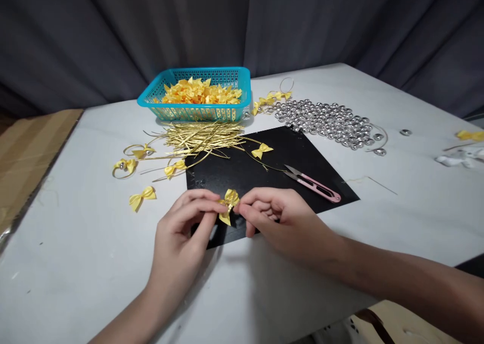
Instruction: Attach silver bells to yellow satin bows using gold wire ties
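L hand [185,223] & R hand [280,218]: fingers pinched, tips nearly meeting.

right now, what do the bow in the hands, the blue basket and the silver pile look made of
Bow, pinched between left hand and right hand: probably satin ribbon, going by its soft yellow sheen and folded loops.
Basket: likely moulded plastic, matte turquoise with a lattice wall.
Silver pile: small, rounded, mirror-bright pieces, metal or metallised plastic; cannot tell which.

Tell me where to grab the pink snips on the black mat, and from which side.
Take the pink snips by the pink handle, from above and from the right. They lie flat on the black mat, steel tips toward the left, handle end near the mat's right edge, clear of both hands.
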`<action>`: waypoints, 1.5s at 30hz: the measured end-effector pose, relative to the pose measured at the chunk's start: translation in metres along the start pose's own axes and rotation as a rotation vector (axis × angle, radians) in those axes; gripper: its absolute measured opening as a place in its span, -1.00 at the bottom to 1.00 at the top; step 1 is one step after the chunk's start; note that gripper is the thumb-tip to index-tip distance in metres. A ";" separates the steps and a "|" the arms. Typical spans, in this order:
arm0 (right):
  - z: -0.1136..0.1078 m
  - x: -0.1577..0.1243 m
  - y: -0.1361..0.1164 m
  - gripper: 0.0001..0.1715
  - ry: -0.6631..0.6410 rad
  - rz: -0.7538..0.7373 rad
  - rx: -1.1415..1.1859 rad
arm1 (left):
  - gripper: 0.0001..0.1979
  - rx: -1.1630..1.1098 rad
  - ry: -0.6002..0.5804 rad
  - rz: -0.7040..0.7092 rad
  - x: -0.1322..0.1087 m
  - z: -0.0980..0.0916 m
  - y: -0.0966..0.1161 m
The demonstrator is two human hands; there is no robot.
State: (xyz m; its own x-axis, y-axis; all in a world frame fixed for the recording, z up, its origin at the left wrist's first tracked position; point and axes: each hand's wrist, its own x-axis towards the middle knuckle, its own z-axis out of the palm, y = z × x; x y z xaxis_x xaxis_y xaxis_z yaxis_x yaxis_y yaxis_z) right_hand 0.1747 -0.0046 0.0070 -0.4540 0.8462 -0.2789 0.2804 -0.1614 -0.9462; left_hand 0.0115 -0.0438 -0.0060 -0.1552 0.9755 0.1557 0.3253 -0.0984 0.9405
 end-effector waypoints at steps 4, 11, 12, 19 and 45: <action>0.001 0.000 -0.001 -0.92 -0.023 0.033 0.098 | -0.67 0.125 -0.059 0.150 -0.005 0.000 0.001; 0.001 0.000 -0.005 -0.94 -0.048 -0.003 0.142 | -0.63 0.196 -0.052 0.251 -0.007 0.000 0.005; 0.001 0.000 -0.005 -0.94 -0.051 0.001 0.147 | -0.64 0.198 -0.055 0.243 -0.006 0.000 0.005; -0.002 0.001 -0.003 -0.94 0.032 -0.062 0.004 | -0.65 0.201 -0.099 0.231 -0.006 -0.002 0.003; -0.019 0.005 -0.005 -0.82 -0.292 -0.204 -0.358 | -0.68 -0.263 0.282 -0.108 0.012 -0.005 0.009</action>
State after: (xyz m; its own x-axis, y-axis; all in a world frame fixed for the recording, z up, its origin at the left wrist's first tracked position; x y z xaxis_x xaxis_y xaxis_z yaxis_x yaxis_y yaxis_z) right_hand 0.1875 0.0104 0.0134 -0.7329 0.6570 -0.1767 0.4109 0.2203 -0.8847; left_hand 0.0083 -0.0341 0.0061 -0.4374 0.8943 0.0946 0.0490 -0.0813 0.9955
